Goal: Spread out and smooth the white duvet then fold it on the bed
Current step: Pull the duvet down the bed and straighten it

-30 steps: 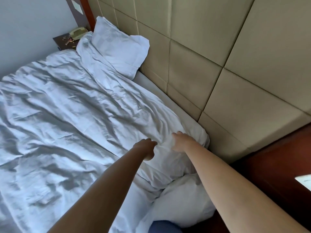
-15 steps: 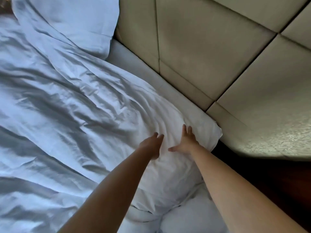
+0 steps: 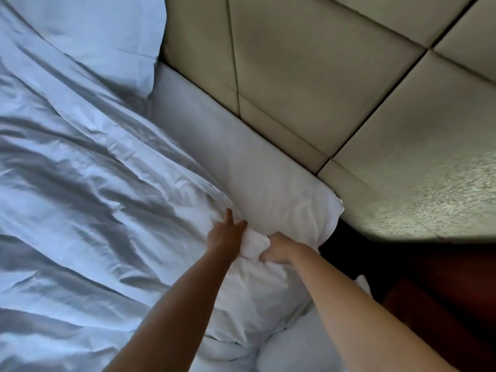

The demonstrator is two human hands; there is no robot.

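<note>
Both hands (image 3: 224, 236) (image 3: 279, 248) now bunching duvet (image 3: 80, 210)

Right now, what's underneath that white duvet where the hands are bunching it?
Beside the duvet edge, a bare white sheeted strip of bed shows along the padded headboard. The left hand and right hand gather fabric; whatever lies directly beneath the duvet is covered.

White duvet (image 3: 80, 197); beige speckled headboard (image 3: 308, 76).
</note>
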